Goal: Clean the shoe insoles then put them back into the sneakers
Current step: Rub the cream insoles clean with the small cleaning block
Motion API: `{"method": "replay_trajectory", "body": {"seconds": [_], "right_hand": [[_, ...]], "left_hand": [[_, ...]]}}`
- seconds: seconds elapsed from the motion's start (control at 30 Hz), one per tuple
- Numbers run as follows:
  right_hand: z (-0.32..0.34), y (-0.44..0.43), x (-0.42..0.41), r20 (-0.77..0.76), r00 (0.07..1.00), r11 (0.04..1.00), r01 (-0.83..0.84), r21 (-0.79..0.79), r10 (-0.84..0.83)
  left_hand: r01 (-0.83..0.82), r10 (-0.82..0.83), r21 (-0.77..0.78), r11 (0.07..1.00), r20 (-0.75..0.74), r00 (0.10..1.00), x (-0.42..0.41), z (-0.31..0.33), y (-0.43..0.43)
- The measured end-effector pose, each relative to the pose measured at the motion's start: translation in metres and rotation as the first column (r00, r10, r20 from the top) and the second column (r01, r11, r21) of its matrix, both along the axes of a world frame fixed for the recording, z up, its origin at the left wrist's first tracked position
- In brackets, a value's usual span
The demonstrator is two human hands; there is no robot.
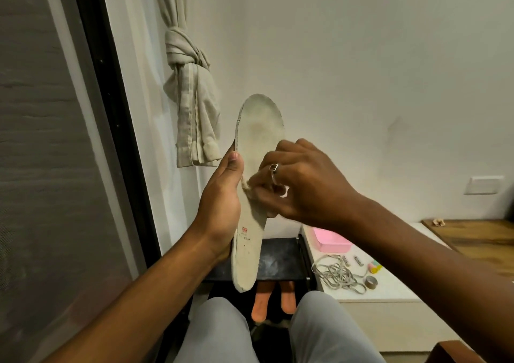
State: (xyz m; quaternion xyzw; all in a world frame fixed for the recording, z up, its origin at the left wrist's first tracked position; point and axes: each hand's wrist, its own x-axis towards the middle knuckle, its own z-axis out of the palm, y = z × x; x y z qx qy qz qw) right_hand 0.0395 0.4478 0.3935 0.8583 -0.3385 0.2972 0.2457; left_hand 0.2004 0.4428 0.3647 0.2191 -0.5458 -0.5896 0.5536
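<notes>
The insole [260, 123] stands nearly upright in front of the person, long axis running top to bottom, its broad toe end up against the wall and the heel end hanging down between the knees. The left hand [222, 196] grasps it along its left edge about the middle, thumb laid on the face and palm behind. The right hand [300, 184] comes in from the other side with fingers curled, pinching a pale cloth [248, 189] against the face of the insole just beside the left thumb (whether it is fabric or a paper wipe I cannot tell).

The step in hand looks like wiping the insole's upper face. The relation that matters is this: the cloth sits at the insole's waist, so most of the face lies above the right hand along the long axis, towards the greyer toe area, with the printed heel part below. A stroke would likely run up or down that axis while the left hand braces from behind.

No sneakers are in view. On the white tabletop [389, 287] to the right lie loose shoelaces [338, 275] and a pink tray [332, 240].
</notes>
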Motion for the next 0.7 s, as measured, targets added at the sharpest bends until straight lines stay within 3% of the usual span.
{"method": "replay_trajectory", "body": {"seconds": [0.17, 0.37, 0.57, 0.7], "right_hand": [[0.021, -0.020, -0.014, 0.186, 0.978, 0.982, 0.125, -0.140, -0.098], [-0.005, 0.001, 0.003, 0.004, 1.000, 1.000, -0.024, -0.009, 0.024], [0.016, -0.023, -0.009, 0.241, 0.968, 0.986, 0.105, -0.128, -0.071], [-0.009, -0.007, 0.007, 0.159, 0.984, 0.997, -0.082, 0.000, 0.081]], "left_hand": [[0.042, -0.042, -0.009, 0.999, 0.052, 0.998, -0.001, 0.000, 0.003], [-0.004, 0.004, 0.018, 1.000, -0.003, 1.000, 0.001, 0.001, -0.001], [0.050, -0.049, -0.011, 0.999, 0.086, 0.995, -0.002, -0.002, 0.002], [0.002, -0.003, 0.058, 0.998, 0.013, 1.000, 0.003, -0.002, -0.004]]}}
